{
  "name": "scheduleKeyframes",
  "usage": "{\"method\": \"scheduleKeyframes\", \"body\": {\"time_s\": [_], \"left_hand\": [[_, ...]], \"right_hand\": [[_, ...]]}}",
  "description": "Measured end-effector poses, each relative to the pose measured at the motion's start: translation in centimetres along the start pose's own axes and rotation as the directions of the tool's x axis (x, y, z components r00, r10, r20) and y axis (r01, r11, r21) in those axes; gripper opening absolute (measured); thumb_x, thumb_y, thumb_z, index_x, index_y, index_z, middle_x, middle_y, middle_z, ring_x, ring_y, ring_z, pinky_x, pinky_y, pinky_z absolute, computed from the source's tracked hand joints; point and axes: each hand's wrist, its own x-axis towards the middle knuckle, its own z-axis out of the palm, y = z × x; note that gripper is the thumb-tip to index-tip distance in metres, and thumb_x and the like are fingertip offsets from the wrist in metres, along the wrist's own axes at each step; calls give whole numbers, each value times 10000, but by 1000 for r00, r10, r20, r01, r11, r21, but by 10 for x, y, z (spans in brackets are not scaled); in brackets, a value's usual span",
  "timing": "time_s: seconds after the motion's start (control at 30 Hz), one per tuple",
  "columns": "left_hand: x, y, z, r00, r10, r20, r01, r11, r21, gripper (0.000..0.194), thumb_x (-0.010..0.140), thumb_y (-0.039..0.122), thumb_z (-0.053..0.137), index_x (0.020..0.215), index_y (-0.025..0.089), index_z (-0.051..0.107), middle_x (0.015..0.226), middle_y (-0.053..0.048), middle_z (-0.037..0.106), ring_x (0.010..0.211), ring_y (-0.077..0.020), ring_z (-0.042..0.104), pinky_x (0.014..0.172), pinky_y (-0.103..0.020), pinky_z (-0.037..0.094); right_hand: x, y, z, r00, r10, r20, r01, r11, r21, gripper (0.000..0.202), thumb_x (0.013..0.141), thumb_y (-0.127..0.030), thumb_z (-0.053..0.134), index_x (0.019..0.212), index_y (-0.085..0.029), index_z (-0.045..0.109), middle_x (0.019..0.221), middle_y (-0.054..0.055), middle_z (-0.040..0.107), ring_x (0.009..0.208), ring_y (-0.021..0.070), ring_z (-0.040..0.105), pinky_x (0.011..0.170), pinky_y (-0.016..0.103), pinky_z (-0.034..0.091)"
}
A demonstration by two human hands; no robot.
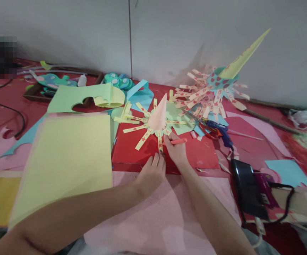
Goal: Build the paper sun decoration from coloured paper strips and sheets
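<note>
Gripping orange marker (178,141) in right fingers (168,142) against starred strip (160,140); resting left fingers (155,161) near red board's (132,148) front edge, can't tell whether pinching.

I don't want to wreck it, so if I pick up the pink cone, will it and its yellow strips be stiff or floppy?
The pink cone looks like rolled paper, so it's probably light and could dent if squeezed. The yellow strips are narrow and spread outward from around its base, so they'd likely bend or droop when lifted.
</note>
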Motion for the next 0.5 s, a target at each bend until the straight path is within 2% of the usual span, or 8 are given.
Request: {"method": "scheduleKeyframes", "body": {"time_s": [0.27, 0.5], "left_hand": [[0, 0, 1, 1000, -5, -8, 5, 999, -45, 397, 835, 27, 312, 1144, -3, 559, 1130, -198, 610, 1044, -244, 572, 840, -344, 468], [0, 0, 2, 1000, -9, -20, 8, 998, -55, 381, 838, 39, 331, 1130, -5, 571, 1115, -208, 612, 1038, -255, 574, 834, -353, 469]], "right_hand": [[1, 0, -1, 998, 53, 20, -55, 995, 88, 347, 796, -369, 452, 553, -214, 258, 469, -75, 273, 467, 76, 285, 474, 213, 282], [0, 2, 0, 1000, 1, 17, -1, 1000, 12, 357, 793, -364, 451, 546, -208, 245, 476, -75, 264, 469, 69, 263, 469, 210, 257]]}}
